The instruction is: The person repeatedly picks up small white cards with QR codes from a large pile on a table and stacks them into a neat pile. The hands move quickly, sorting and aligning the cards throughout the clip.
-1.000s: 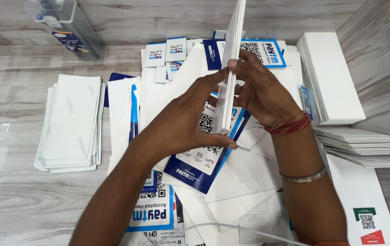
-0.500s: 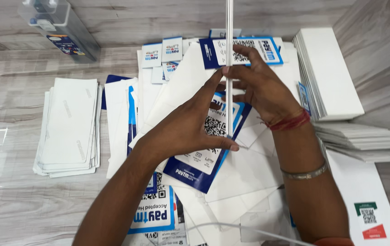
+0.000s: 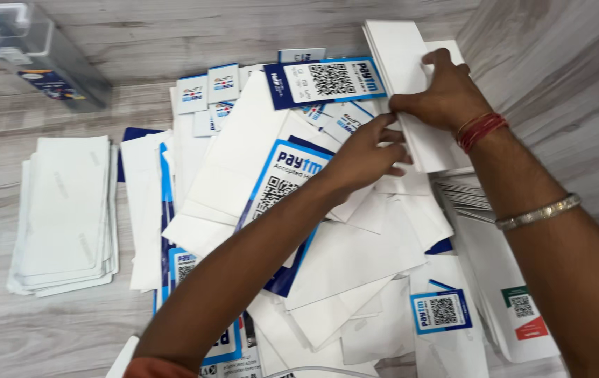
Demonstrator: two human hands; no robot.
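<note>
A stack of white cards [image 3: 397,49] lies flat at the back right, against the wood-grain wall. My right hand [image 3: 443,94] rests on top of it, fingers curled over its left edge. Reaching across the pile, my left hand [image 3: 366,150] pinches the stack's near left edge between fingers and thumb. Below both hands spreads a loose pile of white sheets and blue-bordered code cards [image 3: 278,182]. A wide blue-bordered code card [image 3: 324,80] lies just left of the stack.
A neat stack of white sheets [image 3: 61,210] sits at the left. A clear plastic box [image 3: 33,52] stands at the back left. Fanned white cards [image 3: 460,192] and a card with green and red marks [image 3: 520,315] lie at the right.
Both hands held the white cards upright on edge over the pile's middle. They have moved right and back, and the cards now lie flat at the back right.
</note>
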